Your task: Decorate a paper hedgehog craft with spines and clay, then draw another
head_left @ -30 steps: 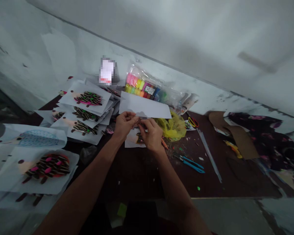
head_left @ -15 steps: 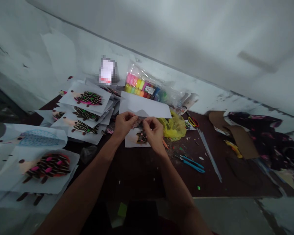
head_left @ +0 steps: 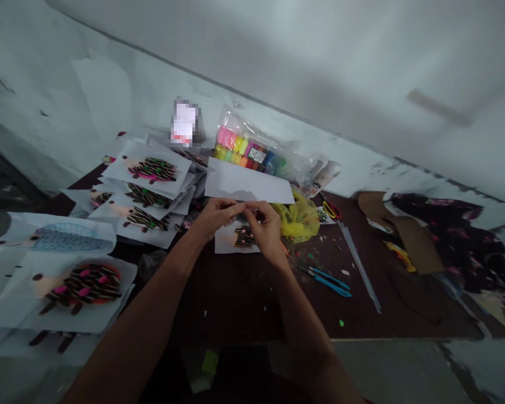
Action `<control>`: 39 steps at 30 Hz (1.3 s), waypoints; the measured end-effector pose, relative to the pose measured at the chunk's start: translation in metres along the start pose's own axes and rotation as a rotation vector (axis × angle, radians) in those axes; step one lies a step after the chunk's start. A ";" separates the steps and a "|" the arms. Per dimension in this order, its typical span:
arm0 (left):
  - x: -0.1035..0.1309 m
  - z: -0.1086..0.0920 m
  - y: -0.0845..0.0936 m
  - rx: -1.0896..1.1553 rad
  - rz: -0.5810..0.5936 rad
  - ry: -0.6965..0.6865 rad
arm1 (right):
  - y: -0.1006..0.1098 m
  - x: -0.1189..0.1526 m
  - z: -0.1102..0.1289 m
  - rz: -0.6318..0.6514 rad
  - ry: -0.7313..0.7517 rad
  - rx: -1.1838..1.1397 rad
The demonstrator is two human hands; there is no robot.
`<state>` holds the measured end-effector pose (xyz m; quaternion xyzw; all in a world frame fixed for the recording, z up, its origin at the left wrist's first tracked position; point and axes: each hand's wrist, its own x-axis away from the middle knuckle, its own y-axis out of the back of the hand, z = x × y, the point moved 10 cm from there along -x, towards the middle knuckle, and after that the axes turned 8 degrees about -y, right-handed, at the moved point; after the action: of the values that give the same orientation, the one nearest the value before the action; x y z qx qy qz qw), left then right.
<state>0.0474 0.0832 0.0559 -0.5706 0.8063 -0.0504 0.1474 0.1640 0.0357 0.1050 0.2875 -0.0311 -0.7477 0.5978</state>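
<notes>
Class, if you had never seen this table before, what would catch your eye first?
Probably the glowing, pixelated rectangle at the back by the pale wall, and just right of it the clear plastic bag of brightly coloured lumps. Next, the hedgehog pictures heaped on the left. In the middle, the left hand and right hand almost meet at the fingertips, beside a smaller hedgehog picture.

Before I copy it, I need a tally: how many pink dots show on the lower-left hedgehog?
4 on the hedgehog: top dot, right dot, left dot, bottom dot. None seems hidden.
</notes>
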 end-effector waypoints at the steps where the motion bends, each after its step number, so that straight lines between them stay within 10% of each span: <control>1: 0.000 -0.001 0.000 0.014 0.004 -0.007 | -0.002 0.000 0.003 0.018 0.023 0.015; 23: 0.000 -0.002 0.011 -0.017 0.043 0.007 | -0.006 0.002 0.016 0.080 0.100 0.184; 30: -0.001 -0.004 0.012 0.061 0.009 -0.023 | 0.012 0.002 0.006 -0.081 -0.038 0.131; 39: -0.003 -0.005 0.020 0.117 -0.022 -0.041 | -0.012 -0.004 -0.011 0.157 -0.183 -0.200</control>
<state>0.0292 0.0926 0.0564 -0.5707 0.7926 -0.0872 0.1963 0.1587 0.0462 0.0931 0.1540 -0.0331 -0.7212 0.6746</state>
